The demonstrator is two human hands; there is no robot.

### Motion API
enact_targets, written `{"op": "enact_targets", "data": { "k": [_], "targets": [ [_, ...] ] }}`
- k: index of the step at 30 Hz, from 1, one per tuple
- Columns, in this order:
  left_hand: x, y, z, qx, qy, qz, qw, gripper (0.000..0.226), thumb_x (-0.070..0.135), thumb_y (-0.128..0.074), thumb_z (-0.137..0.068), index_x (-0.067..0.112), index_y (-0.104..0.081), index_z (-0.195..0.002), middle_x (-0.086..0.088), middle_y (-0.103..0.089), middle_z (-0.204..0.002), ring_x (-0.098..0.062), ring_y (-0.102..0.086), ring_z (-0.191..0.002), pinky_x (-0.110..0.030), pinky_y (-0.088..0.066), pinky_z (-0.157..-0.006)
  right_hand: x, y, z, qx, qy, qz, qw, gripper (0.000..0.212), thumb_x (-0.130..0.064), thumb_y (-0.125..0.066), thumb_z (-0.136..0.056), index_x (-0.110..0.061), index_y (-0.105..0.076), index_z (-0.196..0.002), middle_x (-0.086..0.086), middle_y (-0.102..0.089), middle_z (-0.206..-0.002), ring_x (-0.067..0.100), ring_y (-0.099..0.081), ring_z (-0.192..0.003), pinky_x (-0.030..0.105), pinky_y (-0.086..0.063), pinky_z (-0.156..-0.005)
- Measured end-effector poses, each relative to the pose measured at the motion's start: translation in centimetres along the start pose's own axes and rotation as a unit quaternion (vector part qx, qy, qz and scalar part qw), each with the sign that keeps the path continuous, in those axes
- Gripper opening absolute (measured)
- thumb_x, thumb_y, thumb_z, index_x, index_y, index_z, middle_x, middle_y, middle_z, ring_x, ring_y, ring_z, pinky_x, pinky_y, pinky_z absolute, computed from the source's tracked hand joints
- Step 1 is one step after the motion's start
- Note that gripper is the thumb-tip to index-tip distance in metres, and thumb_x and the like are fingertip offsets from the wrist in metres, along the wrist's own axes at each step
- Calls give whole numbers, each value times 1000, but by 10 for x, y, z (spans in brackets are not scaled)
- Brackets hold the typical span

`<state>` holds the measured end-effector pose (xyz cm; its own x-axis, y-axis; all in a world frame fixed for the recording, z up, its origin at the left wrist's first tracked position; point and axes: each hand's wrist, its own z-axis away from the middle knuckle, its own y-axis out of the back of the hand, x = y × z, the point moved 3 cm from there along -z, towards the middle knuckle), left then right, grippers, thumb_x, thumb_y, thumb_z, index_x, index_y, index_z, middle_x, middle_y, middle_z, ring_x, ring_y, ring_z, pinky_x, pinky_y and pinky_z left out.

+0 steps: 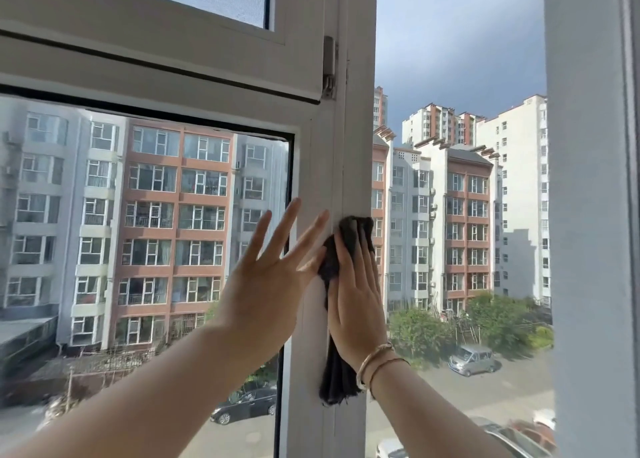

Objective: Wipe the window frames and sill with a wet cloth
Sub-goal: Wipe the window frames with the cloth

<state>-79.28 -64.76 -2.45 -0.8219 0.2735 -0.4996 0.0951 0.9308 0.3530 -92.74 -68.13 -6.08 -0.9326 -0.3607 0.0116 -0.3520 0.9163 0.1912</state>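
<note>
Right hand is pressing a dark grey cloth flat against the white vertical frame post, fingers straight and together, palm over the fabric. Cloth is bunching above the fingertips and hanging in a loose tail below the wrist. Gold bangles are sitting on that wrist. Left hand is spreading open beside it, fingers apart and extended, holding nothing; fingertips are reaching over the post's left edge and the fixed glass pane, contact unclear. A hinge is showing higher up the post. Apartment blocks and parked cars are lying beyond.
</note>
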Motion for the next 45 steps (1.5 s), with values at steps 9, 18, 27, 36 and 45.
{"op": "enact_targets", "data": {
  "k": [9, 18, 27, 36, 45],
  "targets": [
    [2, 7, 30, 53, 122, 170, 976, 59, 3, -56, -72, 23, -59, -127, -5, -37, -149, -31, -21, -142, -50, -9, -117, 1, 9, -73, 8, 11, 11, 1000, 53, -16, -32, -97, -11, -21, -149, 9, -15, -158, 20, -9, -147, 41, -17, -119],
    [32, -20, 88, 30, 187, 258, 948, 62, -6, -62, -72, 17, -56, -129, 1, -50, -139, -23, -32, -137, -42, -25, -113, 12, -7, 43, -91, 206, 103, 969, 53, -17, -42, -98, -13, -25, -148, 8, -18, -156, 24, -12, -146, 43, -17, -119],
    [70, -51, 153, -61, 184, 280, 940, 72, -6, -62, -72, 17, -46, -138, 3, -52, -136, -20, -40, -131, -32, -26, -113, 13, -17, 122, -157, 247, 109, 950, 50, -20, -42, -98, -18, -33, -146, 5, -25, -155, 22, -17, -145, 43, -20, -117],
    [75, -55, 151, -19, 230, 299, 926, 65, -6, -55, -78, 15, -44, -139, 4, -49, -138, -18, -34, -132, -32, -23, -113, -2, -19, 76, -33, 159, 46, 986, 46, -15, -40, -98, -10, -36, -144, 10, -29, -153, 27, -20, -144, 44, -18, -118],
    [108, -68, 212, -67, 261, 342, 900, 65, -7, -55, -77, 19, -47, -137, 8, -52, -134, -14, -36, -128, -28, -23, -109, 15, -38, 242, -208, 302, 129, 921, 52, -24, -44, -95, -21, -30, -144, 1, -20, -154, 22, -20, -143, 41, -16, -118]
  ]
}}
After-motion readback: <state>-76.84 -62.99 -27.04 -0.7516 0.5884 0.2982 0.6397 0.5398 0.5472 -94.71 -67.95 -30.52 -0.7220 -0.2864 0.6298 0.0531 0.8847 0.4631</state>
